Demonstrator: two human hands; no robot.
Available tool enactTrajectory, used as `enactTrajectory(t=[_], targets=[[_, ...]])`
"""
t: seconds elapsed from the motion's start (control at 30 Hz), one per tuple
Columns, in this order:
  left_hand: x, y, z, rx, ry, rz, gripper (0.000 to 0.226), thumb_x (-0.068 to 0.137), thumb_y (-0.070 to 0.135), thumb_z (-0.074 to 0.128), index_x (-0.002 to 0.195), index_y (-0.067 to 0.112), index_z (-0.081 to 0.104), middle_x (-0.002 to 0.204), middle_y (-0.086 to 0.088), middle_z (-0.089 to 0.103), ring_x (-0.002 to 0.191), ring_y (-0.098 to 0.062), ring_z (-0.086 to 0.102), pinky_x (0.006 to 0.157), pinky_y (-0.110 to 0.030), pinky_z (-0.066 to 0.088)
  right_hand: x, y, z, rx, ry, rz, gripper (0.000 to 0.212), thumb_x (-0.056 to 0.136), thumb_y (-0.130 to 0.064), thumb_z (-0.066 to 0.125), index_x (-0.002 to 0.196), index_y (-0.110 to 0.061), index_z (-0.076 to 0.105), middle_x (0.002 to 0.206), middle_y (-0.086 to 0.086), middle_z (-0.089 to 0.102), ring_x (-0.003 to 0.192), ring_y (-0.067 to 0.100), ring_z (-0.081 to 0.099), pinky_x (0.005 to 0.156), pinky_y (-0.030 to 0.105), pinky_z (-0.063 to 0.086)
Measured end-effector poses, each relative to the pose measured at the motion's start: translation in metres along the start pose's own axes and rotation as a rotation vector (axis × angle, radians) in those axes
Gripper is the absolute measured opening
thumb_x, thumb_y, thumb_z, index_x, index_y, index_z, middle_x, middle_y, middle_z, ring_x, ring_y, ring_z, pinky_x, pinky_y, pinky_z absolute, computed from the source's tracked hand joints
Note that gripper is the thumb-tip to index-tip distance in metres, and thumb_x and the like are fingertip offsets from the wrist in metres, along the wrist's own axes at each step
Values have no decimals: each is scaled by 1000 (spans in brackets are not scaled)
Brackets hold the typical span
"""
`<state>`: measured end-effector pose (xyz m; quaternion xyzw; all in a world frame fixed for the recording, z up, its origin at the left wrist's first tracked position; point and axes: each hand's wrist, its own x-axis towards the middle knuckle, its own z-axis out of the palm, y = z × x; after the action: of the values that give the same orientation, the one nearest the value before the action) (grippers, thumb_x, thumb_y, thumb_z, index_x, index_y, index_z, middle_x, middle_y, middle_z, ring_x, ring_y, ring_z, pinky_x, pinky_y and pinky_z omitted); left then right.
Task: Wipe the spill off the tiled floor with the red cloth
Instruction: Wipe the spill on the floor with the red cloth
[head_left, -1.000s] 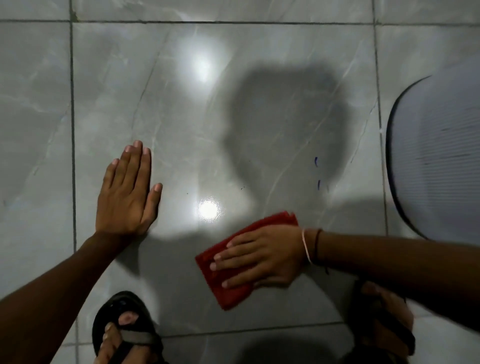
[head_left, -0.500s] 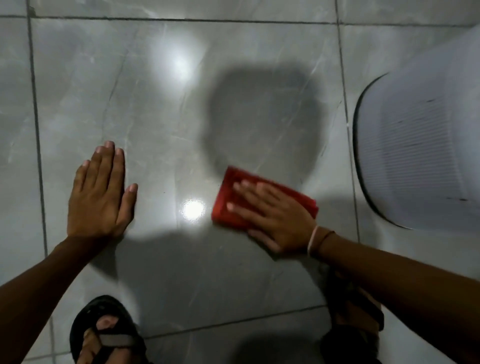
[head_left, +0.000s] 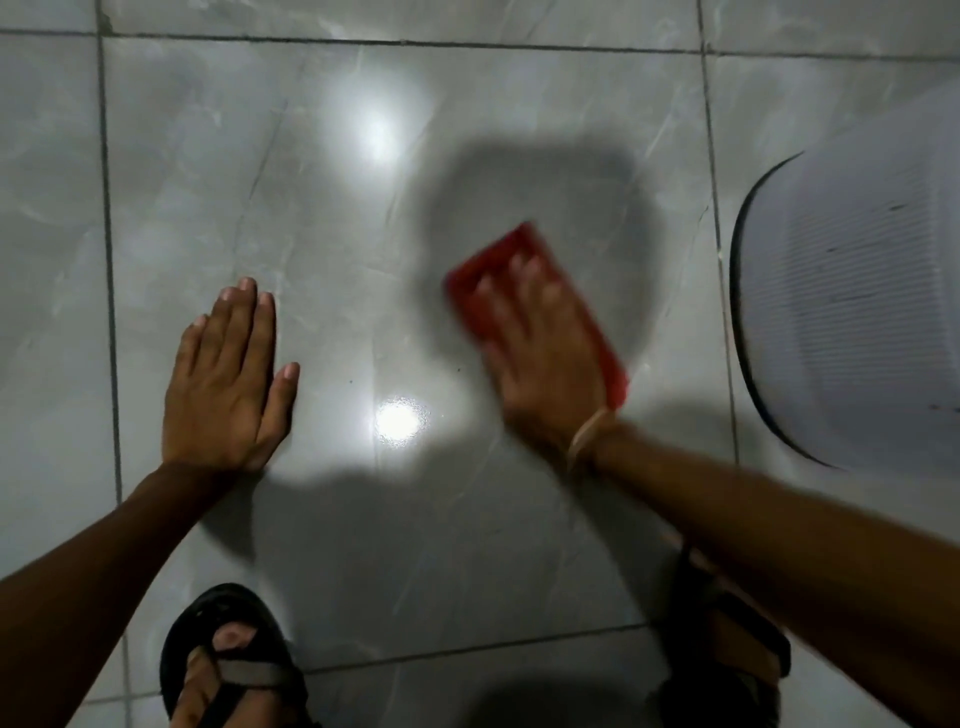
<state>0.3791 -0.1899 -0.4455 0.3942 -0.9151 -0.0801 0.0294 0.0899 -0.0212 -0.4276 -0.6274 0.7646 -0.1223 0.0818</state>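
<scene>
Evidently bracing: left hand (head_left: 228, 384) flat, fingers spread, empty on tiled floor (head_left: 311, 208) lower left; right hand (head_left: 540, 353) pressed open-palmed atop red cloth (head_left: 519, 254), centre-right, blurred mid-wipe.

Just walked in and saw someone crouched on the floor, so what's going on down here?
A person is crouched on the tiled floor, wiping it. Their right hand lies flat on a red cloth and is blurred with motion inside a dark patch on the tile. The left hand is planted flat on the floor beside it, empty. Sandalled feet show at the bottom, and a white ribbed object sits to the right.
</scene>
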Motion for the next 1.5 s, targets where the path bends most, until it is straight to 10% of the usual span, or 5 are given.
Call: enactTrajectory(t=[0.23, 0.5, 0.77, 1.1, 1.5], targets=[[0, 0, 0, 12, 5, -3, 72, 104, 38, 31, 165, 3, 17, 175, -16, 15, 163, -30, 13, 132, -44, 9, 40, 12, 6, 157, -454, -1331, 53, 102, -35, 42, 148, -14, 56, 160, 18, 48, 151, 34, 44, 129, 46, 32], [-2, -2, 3, 24, 9, 17, 70, 106, 37, 32, 165, 3, 18, 175, -17, 17, 163, -30, 13, 132, -49, 16, 175, -7, 1, -35, 20, -6, 59, 109, -39, 37, 164, -19, 26, 173, 17, 21, 162, 34, 18, 133, 50, 20], [-3, -5, 7, 18, 22, 35, 70, 106, 38, 30, 166, 4, 15, 175, -16, 14, 163, -28, 11, 132, -50, 16, -45, 6, 7, 105, -451, -1450, 56, 101, -31, 60, 153, -14, 49, 166, 8, 31, 162, 24, -15, 135, 36, -9], [-2, -6, 6, 17, 18, 19, 69, 107, 39, 31, 166, 5, 18, 175, -17, 17, 163, -28, 13, 132, -49, 17, 89, 55, -20, -17, 110, 189, 59, 108, -38, 44, 162, -19, 32, 172, 19, 26, 160, 34, 23, 132, 51, 24], [-1, -2, 2, -15, 25, 7, 71, 105, 39, 32, 165, 4, 19, 174, -17, 18, 163, -29, 14, 131, -46, 13, 46, 89, -25, -64, -310, -823, 59, 100, -32, 54, 156, -17, 45, 167, 18, 36, 158, 34, 28, 128, 51, 31]])
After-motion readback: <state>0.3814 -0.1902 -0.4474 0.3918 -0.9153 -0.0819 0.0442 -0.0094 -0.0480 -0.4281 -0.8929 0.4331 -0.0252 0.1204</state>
